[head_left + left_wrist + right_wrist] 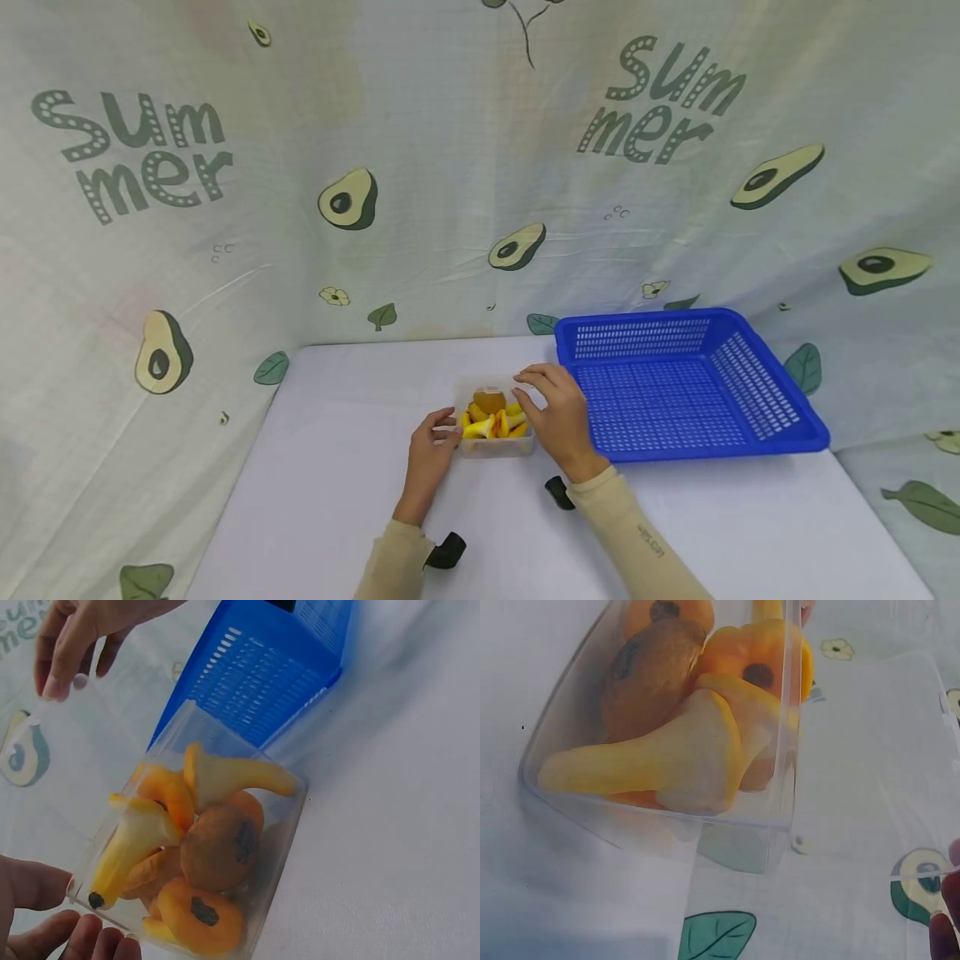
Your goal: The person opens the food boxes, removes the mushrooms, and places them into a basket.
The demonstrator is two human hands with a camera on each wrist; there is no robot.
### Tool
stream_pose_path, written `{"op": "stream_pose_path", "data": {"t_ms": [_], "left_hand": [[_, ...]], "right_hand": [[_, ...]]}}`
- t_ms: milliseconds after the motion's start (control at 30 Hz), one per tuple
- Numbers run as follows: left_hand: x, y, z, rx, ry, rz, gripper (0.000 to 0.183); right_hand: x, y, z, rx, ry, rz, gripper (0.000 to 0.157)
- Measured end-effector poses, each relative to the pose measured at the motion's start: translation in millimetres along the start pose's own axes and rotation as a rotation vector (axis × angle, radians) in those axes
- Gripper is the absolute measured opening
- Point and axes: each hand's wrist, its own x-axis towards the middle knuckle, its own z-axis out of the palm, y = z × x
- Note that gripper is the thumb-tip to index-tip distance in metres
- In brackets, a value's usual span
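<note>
A clear plastic box point(497, 448) stands on the table, holding yellow trumpet-shaped mushrooms point(705, 754) and a rounded brown piece point(217, 847). Orange-yellow pieces with dark spots point(201, 919) lie among them. My left hand point(431, 457) holds the box at its left side, thumb and fingers at the corner in the left wrist view. Between the fingertips of my right hand point(557, 411), above the box's right side, is the edge of a clear lid point(907, 761). The lid is raised off the box and barely shows in the head view.
A blue perforated basket point(697, 454) sits to the right of the box, close to my right hand. Behind the white table point(337, 400) hangs a cloth point(435, 283) printed with avocados and leaves. A black piece point(447, 552) shows at each wrist.
</note>
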Motion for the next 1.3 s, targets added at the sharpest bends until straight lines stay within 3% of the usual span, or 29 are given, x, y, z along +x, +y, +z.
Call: {"op": "stream_pose_path", "data": {"t_ms": [300,533,933,1300], "left_hand": [[2.9,6.1,-0.6,-0.12,-0.005,-0.044,0.038],[4.5,9.2,0.0,-0.226,-0.029,-0.085,0.038],[4.1,11.0,-0.9,-0.249,-0.025,-0.131,0.037],[2.7,10.6,-2.3,-0.265,-0.02,-0.16,0.036]], "right_hand": [[4,4,3.1,-0.011,0.074,0.064,0.015],[11,3,4.0,-0.048,0.073,0.138,0.013],[15,4,7.3,-0.131,-0.027,0.154,0.046],[19,-2,11.7,-0.254,-0.141,0.164,0.056]]}}
